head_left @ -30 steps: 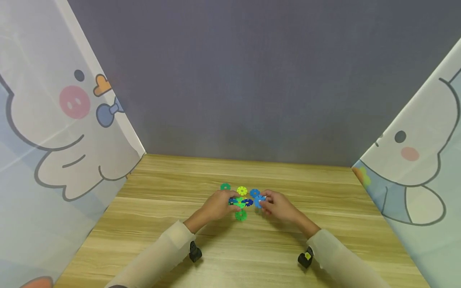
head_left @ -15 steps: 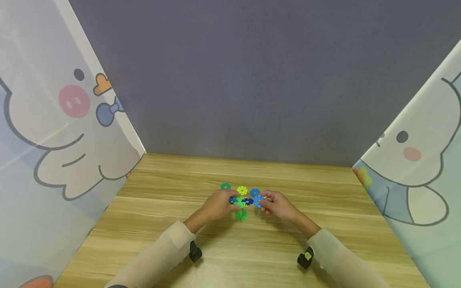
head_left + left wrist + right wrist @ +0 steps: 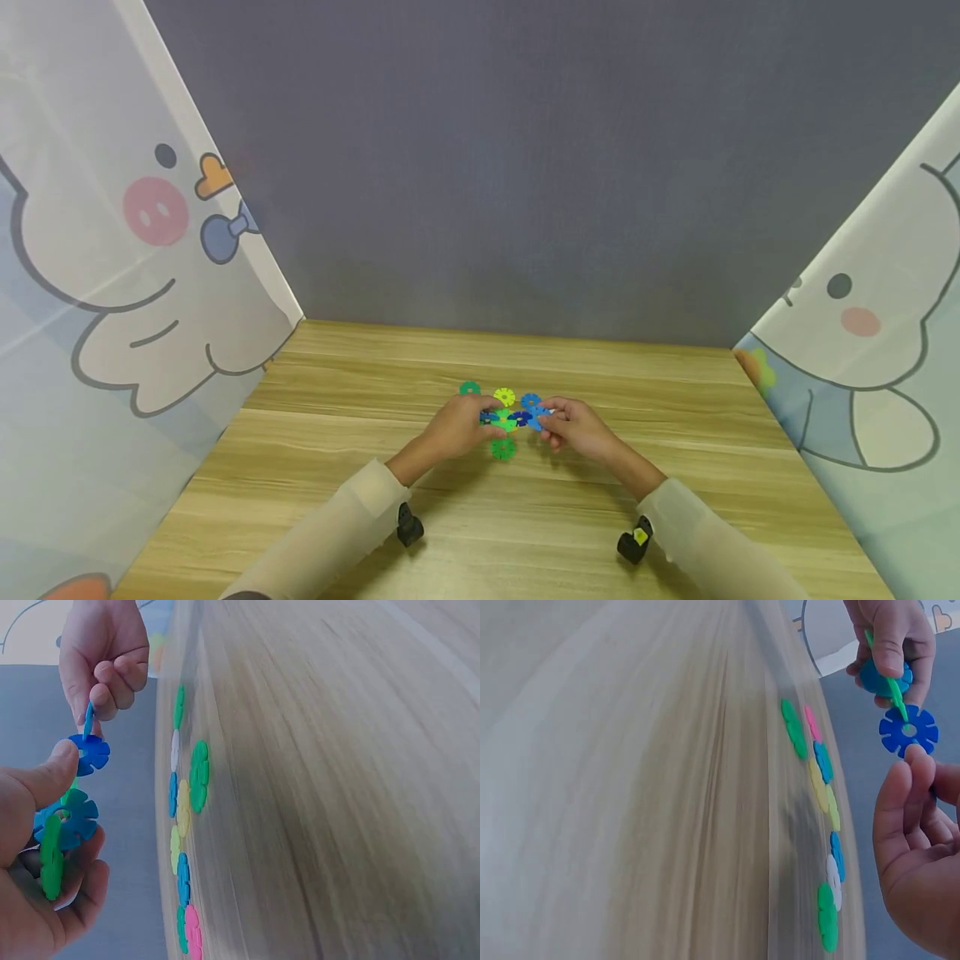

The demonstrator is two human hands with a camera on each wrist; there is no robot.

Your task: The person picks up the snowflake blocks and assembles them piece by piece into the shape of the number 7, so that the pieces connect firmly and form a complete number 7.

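Observation:
My left hand (image 3: 459, 425) grips a joined chain of notched plastic snowflake discs. A green disc (image 3: 52, 859) stands across a teal-blue disc (image 3: 79, 826) in its fingers, and a dark blue disc (image 3: 927, 735) sticks out of the chain toward the right. Between thumb and fingers, my right hand (image 3: 581, 427) pinches a lighter blue disc (image 3: 88, 720), seen edge-on in the left wrist view. Its edge is right at the rim of the dark blue disc, roughly crosswise to it. My fingers hide part of both the chain and the lighter blue disc.
Loose discs lie on the wood-grain table (image 3: 487, 533) under and behind my hands: yellow-green (image 3: 498, 397), blue (image 3: 531, 395), green (image 3: 495, 450), white (image 3: 833, 881) and pink (image 3: 194, 934) among them. A grey panel (image 3: 480, 167) stands behind the table, with cartoon-printed sheets on both sides.
The chain in my left hand has shifted slightly right, and the small gap between the dark blue disc and the lighter blue disc has closed in the head view. The loose discs stay put.

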